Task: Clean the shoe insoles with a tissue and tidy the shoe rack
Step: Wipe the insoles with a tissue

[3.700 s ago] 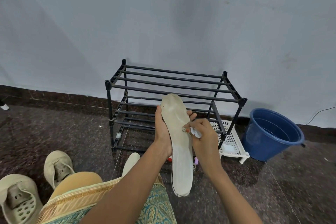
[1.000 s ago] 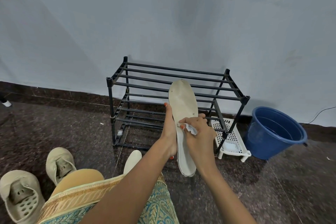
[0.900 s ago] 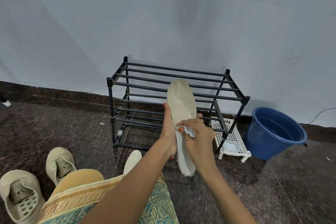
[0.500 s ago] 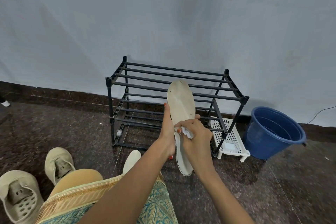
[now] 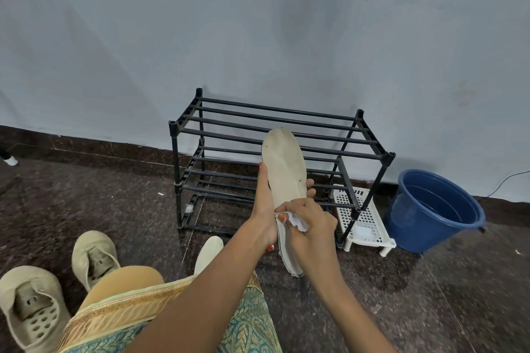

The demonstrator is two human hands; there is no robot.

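The left hand (image 5: 265, 209) grips a pale insole (image 5: 285, 172) upright in front of the black shoe rack (image 5: 275, 152), while the right hand (image 5: 309, 226) pinches a crumpled tissue (image 5: 296, 221) against its middle.

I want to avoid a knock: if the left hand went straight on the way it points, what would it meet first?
Probably the black shoe rack: the left hand points away towards it, and the insole it holds overlaps the upper bars. Depth is unclear from this view.
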